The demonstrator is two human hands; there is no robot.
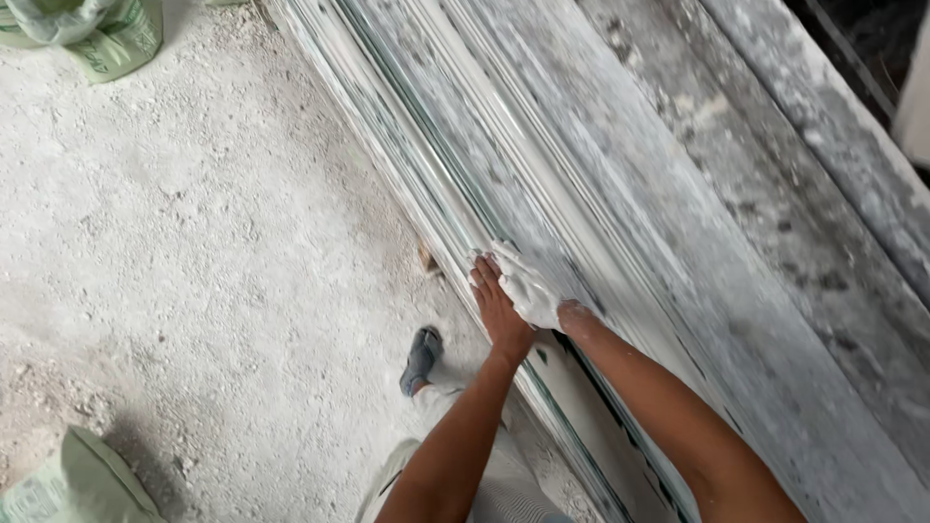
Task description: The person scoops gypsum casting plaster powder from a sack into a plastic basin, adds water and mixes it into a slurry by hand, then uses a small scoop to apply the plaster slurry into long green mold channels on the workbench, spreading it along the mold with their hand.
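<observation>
While both palms press down together, the right hand [528,291] lies flat and open, fingers stretched, coated thick w/ white plaster, gripping nothing — just spreading against the long mould [455,194]. Left hand [499,310] sits right beside it, touching, also open and flat, much cleaner, nothing held. The wet white strip [581,242] runs directly under the fingertips & carries on far ahead of them, up and away; behind the wrists it continues back past the forearms too. Judging by the look, the run ahead of the hands already seems smooth and filled, so the shaping appears well along; how much behind the arms is left to smooth I can't tell, it's partly hidden. To the right of the hands, rough grey boards [775,242] caked in dried splashes. To the left, dusty floor [194,242]; below the left forearm, a sandalled foot [421,358]. Further off left, green sacks [107,34] at top, another sack [77,484] near bottom corner.
</observation>
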